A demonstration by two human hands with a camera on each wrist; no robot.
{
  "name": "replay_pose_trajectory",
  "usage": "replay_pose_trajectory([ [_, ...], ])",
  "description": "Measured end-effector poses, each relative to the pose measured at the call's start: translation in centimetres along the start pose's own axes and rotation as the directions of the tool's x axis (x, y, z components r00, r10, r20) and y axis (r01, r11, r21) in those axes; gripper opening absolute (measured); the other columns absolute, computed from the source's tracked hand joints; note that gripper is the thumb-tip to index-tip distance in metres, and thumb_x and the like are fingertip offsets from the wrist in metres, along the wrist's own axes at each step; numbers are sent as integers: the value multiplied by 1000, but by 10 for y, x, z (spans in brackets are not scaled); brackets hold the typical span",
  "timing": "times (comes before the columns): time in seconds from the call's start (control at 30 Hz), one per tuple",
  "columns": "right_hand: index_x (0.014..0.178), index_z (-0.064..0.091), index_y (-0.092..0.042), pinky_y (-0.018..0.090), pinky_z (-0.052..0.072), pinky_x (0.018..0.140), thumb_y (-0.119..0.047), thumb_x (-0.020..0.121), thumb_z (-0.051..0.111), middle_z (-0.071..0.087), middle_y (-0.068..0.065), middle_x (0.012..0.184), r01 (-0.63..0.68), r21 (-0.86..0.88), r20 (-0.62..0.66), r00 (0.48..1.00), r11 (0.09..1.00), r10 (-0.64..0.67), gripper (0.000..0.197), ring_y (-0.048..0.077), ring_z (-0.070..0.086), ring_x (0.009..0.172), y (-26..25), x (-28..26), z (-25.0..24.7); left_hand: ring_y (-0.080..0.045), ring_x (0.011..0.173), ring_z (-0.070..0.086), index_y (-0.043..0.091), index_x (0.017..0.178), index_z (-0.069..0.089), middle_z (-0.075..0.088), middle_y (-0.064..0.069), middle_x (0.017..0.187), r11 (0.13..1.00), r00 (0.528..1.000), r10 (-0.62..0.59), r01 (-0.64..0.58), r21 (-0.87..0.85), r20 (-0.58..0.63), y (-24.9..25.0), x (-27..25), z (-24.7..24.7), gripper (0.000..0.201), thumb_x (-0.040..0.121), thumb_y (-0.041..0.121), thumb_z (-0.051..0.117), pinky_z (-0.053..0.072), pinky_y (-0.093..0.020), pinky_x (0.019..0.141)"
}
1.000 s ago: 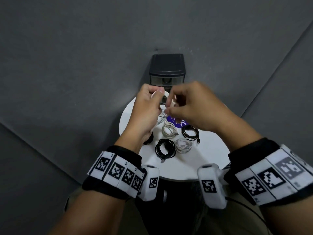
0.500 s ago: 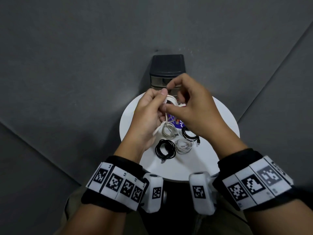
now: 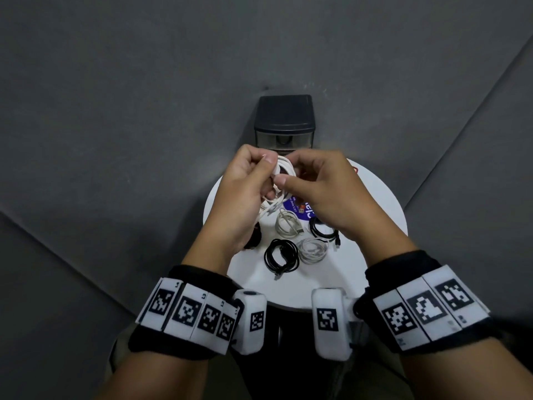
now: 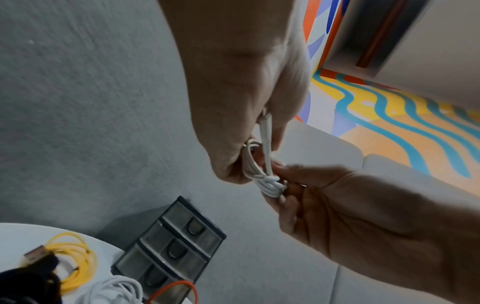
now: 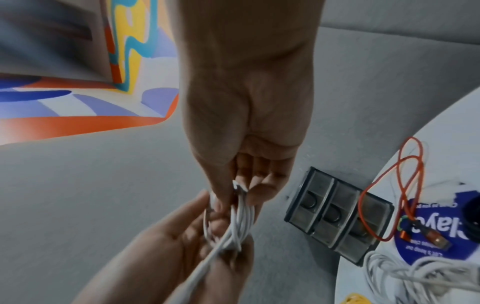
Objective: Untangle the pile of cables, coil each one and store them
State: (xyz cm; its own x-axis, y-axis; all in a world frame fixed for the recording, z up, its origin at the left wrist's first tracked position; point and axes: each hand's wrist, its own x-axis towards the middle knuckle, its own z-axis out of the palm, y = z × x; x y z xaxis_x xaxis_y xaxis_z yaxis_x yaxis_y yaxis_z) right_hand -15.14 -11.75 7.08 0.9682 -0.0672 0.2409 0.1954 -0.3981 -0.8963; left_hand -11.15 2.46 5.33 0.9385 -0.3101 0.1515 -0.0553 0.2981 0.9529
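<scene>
I hold a white cable [image 3: 284, 166] in small loops above the far part of the round white table [image 3: 375, 203]. My left hand [image 3: 264, 158] pinches one side of the coil between thumb and fingers. Opposite it, my right hand [image 3: 291, 172] pinches the other side. In the left wrist view the left hand [image 4: 259, 144] grips the loops, and the right hand [image 4: 285, 185] holds the wound cable [image 4: 270, 185]. In the right wrist view a strand of the cable [image 5: 241, 224] runs down past the left hand [image 5: 221, 236].
Coiled cables lie on the table: two black coils [image 3: 281, 255] [image 3: 323, 230], a pale coil [image 3: 313, 249] and a beige coil [image 3: 288, 225]. Loose orange [image 5: 405, 185], yellow [image 4: 75, 255] and white [image 5: 415, 273] cables lie nearby. A dark drawer unit [image 3: 284, 122] stands behind the table.
My right hand has come down from above the coil to level with the left hand and pinches the loops again. Both hands have stayed over the far part of the table.
</scene>
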Motion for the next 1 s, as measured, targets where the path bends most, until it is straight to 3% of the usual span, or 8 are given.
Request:
replay_pose_trajectory([
  [0.13, 94, 75, -12, 33, 55, 58, -10, 90, 74, 62, 8, 70, -4, -21, 47, 999, 1000, 5, 5, 16, 60, 63, 7, -10, 1, -14, 72, 59, 15, 89, 62, 66, -7, 82, 973, 995, 82, -90, 214, 49, -11, -8, -18, 12, 101, 13, 61, 51, -30, 70],
  [0.23, 93, 75, -12, 43, 56, 59, -8, 88, 75, 62, 25, 79, -53, -18, 59, 997, 998, 54, 6, 22, 59, 65, 21, -25, 8, -17, 76, 62, 9, 93, 66, 72, -13, 92, 952, 992, 59, -89, 293, 110, -18, -16, -29, 4, 96, 11, 68, 53, -36, 75],
  [0.4, 90, 71, -12, 53, 55, 64, -14, 88, 75, 66, 23, 85, -115, -69, 80, 990, 991, 120, 5, 45, 63, 77, 38, -42, 17, -24, 75, 65, -1, 100, 68, 73, 3, 89, 933, 988, -27, -29, 358, 149, -32, -25, -40, 14, 90, 5, 75, 53, -41, 76],
  [0.5, 86, 71, -19, 52, 56, 64, -14, 89, 75, 66, 19, 82, -139, -79, 81, 986, 987, 145, 8, 43, 64, 75, 40, -48, 16, -24, 76, 67, 2, 98, 71, 73, -3, 84, 938, 987, -35, -22, 347, 160, -35, -28, -40, 10, 89, 6, 75, 53, -39, 78],
  [0.6, 83, 71, -22, 48, 55, 63, -14, 89, 75, 65, 15, 79, -147, -78, 92, 984, 986, 154, 11, 31, 61, 67, 41, -55, 12, -22, 76, 66, 0, 96, 73, 73, -8, 83, 943, 978, -33, -38, 332, 205, -33, -29, -39, 8, 93, 8, 71, 54, -40, 80],
  [0.7, 82, 70, -22, 51, 55, 65, -16, 89, 75, 65, 13, 79, -157, -100, 88, 982, 983, 166, 11, 38, 62, 69, 43, -60, 10, -24, 73, 68, -4, 99, 72, 74, -14, 85, 945, 967, -30, -54, 322, 252, -33, -31, -37, 8, 93, 0, 68, 57, -40, 79],
  [0.9, 76, 66, -29, 51, 55, 69, -17, 89, 74, 61, 0, 74, -185, -117, 67, 979, 976, 194, 20, 37, 63, 76, 47, -64, 12, -16, 69, 69, 1, 99, 73, 74, 0, 80, 946, 967, -5, -79, 315, 256, -37, -33, -35, 9, 91, -1, 71, 53, -22, 67],
  [1.0, 77, 66, -27, 44, 57, 65, -14, 90, 73, 63, 3, 77, -195, -116, 69, 977, 974, 204, 20, 26, 63, 69, 46, -62, 10, -15, 69, 69, -3, 101, 73, 74, -2, 80, 943, 967, 17, -100, 316, 253, -37, -32, -35, 11, 90, -1, 72, 52, -20, 66],
])
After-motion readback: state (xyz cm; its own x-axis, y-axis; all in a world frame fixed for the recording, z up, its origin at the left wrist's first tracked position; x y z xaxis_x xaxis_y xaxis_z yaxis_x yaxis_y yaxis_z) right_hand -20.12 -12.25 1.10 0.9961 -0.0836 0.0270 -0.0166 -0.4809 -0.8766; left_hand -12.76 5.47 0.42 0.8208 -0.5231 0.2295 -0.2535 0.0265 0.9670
